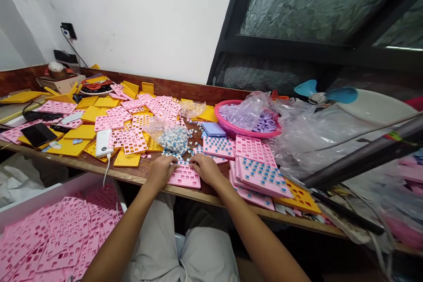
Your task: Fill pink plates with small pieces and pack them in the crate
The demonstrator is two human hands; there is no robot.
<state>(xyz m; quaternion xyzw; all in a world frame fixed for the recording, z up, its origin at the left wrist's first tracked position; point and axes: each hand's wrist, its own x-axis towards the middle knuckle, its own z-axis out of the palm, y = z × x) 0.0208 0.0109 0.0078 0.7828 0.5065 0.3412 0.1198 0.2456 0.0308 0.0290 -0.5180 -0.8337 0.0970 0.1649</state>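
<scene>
The wooden bench ran across the view, strewn with pink and yellow perforated plates. Below its near edge on the left, a white bin held a heap of empty pink plates. To the right, a stack of filled pink plates showed blue-topped switches seated in their square holes, and behind it stood a pink basket of purple parts in clear plastic. A clear bag of loose switches lay just behind the hands.

The pink plate being worked lay flat at the bench's near edge, straight ahead of the person: a small rectangular slab, bright pink, pierced by rows of square holes, most of them looking empty. The left hand rested on its left end, fingers curled down against its top edge. The right hand lay on its right end, fingers bent toward the middle. Whether either hand pinched a switch could not be told. A white power bank sat to the left.
</scene>
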